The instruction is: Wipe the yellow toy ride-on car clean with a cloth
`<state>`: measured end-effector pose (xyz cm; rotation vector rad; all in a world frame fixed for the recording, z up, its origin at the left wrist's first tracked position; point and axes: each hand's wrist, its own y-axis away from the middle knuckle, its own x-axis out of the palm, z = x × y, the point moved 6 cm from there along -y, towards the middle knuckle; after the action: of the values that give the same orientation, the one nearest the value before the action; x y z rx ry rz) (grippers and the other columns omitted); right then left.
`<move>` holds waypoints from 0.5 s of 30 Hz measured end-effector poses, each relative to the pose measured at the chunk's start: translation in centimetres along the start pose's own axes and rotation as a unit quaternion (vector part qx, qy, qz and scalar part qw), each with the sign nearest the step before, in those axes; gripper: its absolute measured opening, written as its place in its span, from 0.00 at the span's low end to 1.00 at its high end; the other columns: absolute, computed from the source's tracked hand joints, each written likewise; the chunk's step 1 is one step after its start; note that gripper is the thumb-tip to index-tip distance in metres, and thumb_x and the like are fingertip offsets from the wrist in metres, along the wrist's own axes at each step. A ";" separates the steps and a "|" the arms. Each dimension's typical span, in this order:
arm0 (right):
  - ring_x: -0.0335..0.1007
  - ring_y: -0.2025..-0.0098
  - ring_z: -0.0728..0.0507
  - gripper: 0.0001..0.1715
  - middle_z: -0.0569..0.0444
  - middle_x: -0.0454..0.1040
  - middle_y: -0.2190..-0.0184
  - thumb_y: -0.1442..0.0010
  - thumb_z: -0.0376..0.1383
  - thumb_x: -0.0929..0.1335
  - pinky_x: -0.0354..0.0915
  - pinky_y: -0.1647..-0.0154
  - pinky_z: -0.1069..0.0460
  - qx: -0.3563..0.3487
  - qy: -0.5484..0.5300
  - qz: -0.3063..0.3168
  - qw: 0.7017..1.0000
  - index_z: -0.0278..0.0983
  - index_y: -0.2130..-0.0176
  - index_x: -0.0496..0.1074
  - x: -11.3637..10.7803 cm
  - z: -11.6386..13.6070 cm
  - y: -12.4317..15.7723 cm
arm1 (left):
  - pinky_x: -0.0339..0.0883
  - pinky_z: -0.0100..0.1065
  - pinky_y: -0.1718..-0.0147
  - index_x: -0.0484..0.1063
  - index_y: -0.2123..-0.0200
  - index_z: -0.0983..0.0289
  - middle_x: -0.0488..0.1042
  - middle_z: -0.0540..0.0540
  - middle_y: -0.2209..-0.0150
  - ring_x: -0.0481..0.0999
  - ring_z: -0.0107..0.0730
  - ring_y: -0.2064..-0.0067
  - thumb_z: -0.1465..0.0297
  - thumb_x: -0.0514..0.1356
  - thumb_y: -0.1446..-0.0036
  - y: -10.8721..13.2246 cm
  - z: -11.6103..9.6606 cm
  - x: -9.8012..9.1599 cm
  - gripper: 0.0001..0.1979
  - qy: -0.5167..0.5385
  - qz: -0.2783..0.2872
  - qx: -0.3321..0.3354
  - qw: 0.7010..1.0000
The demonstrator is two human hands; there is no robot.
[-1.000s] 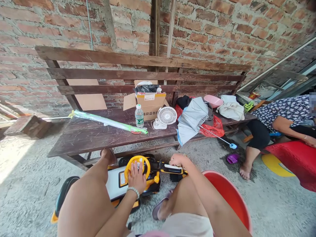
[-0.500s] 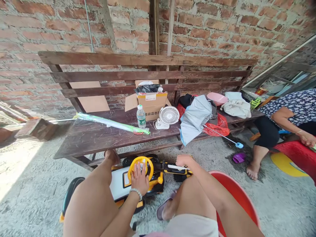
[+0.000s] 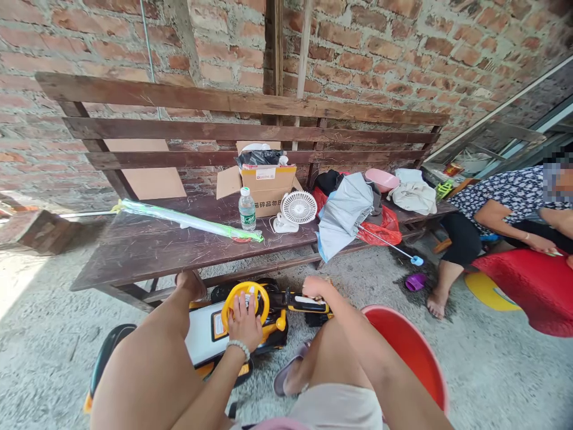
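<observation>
Between my legs stands a yellow and black ride-on toy excavator (image 3: 201, 337) with a white seat. My left hand (image 3: 244, 327), a beaded bracelet at its wrist, lies across the yellow steering wheel (image 3: 226, 301) with its fingers stretched over the rim and towards the hub. To the right, my right hand (image 3: 316, 287) is closed at the upper side of the toy's black and yellow digger arm (image 3: 298, 303). Its fingertips are partly hidden. A red tub (image 3: 414, 358) stands right of my leg, partly behind my right forearm.
A dark wooden bench (image 3: 134, 254) runs along the brick wall. On it are a bottle (image 3: 247, 209), a white fan (image 3: 298, 209), a cardboard box (image 3: 268, 191), a wrapped long item (image 3: 192, 222) and a grey umbrella (image 3: 347, 212). Another person (image 3: 501, 209) sits at right by a red basin (image 3: 528, 289).
The view has shifted slightly to the right, so things appear further left. Both hands keep their places on the toy excavator. More of the person at right now shows.
</observation>
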<state>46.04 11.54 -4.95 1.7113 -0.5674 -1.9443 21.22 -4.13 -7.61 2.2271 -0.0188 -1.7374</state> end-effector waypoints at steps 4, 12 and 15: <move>0.82 0.57 0.40 0.08 0.43 0.86 0.59 0.42 0.36 0.73 0.67 0.61 0.54 -0.041 -0.032 0.006 0.999 0.36 0.64 0.84 0.6 1.2 -0.4 | 0.47 0.60 0.25 0.50 0.21 0.65 0.42 0.66 0.19 0.39 0.56 0.18 0.67 0.52 0.30 0.1 0.0 -0.2 0.37 -0.020 0.010 0.001 1.000; 0.80 0.62 0.44 0.11 0.49 0.85 0.58 0.41 0.44 0.75 0.66 0.68 0.55 -0.005 -0.081 0.041 0.996 0.40 0.63 0.84 1.4 -2.2 -0.6 | 0.49 0.60 0.26 0.51 0.21 0.65 0.41 0.65 0.19 0.40 0.57 0.19 0.68 0.50 0.30 0.1 -0.1 -0.1 0.36 -0.033 0.007 0.006 0.999; 0.80 0.63 0.43 0.11 0.48 0.85 0.62 0.45 0.44 0.77 0.66 0.68 0.55 0.019 -0.081 0.031 0.996 0.38 0.66 0.84 1.4 -1.4 -0.9 | 0.50 0.59 0.26 0.51 0.21 0.65 0.42 0.66 0.19 0.40 0.57 0.19 0.67 0.51 0.30 0.1 0.0 0.1 0.36 -0.034 0.002 0.006 0.999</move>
<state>47.21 11.42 -6.80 1.5476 -0.7105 -2.0526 21.26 -4.22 -7.64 2.1735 -0.0481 -1.8153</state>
